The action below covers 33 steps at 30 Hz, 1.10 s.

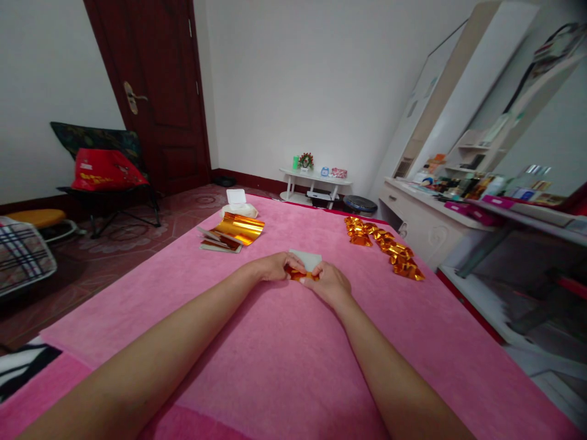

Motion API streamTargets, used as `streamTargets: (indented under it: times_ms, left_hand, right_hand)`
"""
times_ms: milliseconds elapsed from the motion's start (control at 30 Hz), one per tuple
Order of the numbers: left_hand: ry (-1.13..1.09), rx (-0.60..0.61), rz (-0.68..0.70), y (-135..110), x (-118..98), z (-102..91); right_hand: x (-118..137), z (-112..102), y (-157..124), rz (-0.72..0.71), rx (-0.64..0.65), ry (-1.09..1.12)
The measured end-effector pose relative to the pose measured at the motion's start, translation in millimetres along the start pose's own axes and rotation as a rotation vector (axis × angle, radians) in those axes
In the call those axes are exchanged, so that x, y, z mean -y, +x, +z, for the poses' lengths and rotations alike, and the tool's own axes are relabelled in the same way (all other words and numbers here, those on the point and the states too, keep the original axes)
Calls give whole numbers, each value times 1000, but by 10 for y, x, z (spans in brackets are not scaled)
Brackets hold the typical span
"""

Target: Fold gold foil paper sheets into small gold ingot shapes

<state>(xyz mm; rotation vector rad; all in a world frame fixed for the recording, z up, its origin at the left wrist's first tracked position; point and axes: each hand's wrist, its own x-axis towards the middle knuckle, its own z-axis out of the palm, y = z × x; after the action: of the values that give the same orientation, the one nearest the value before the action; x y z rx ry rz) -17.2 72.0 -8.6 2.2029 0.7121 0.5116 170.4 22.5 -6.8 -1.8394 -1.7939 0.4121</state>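
Note:
Both of my hands meet over the middle of the pink cloth [257, 342]. My left hand [279, 267] pinches the left end of a small sheet of gold foil paper [303, 274], and my right hand [332, 283] grips its right end. The sheet looks partly folded, with a pale grey-white part [308, 260] standing out beyond the fingers. My fingertips hide much of it. A stack of gold foil sheets [239, 228] lies to the left, its top sheet curling up. On the right, several folded gold foil pieces [384, 244] lie in a row.
Behind the foil stack sits a white pack with a raised lid [236, 197]. A dressing table [426, 211] crowded with bottles stands at the right. Farther off are a low white table [316, 177], a dark red door [156, 91] and a chair bearing a red bag [107, 169].

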Motion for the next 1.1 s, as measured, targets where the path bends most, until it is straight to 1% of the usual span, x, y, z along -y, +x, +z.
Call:
streamTargets:
  times_ms: [67,133,267,400,533,600,667,833,900,1000,1100]
  left_hand:
    - [-13,-1,-10,-3,-4,7]
    - [2,-11,-22,-9,-9,8]
    - [35,-86,-83,3,-4,27]
    - [30,-168,-127,59,15,145]
    - [28,-309,-181,117,34,302]
    - [12,-338,-197,132,40,322]
    - [-23,-306,-192,128,38,284]
    - [-111,-181,-157,39,-7,78]
    - [-131,-138,-144,5,-30,23]
    - [-176,-106,-127,-16,-47,-3]
    - [-227,-116,-137,-14,-23,10]
  right_hand:
    - [-21,15,10,21,10,48]
    - [-72,25,38,43,59,148]
    - [-152,17,97,67,124,285]
    - [-139,-5,122,71,168,399]
    - [-124,-7,132,79,172,465]
    - [-133,-6,134,83,173,486]
    - [-146,-7,134,83,175,501]
    - [-152,-7,124,80,170,499]
    - [-144,7,119,76,162,485]
    - [-142,41,115,62,120,445]
    - [-174,60,122,46,65,412]
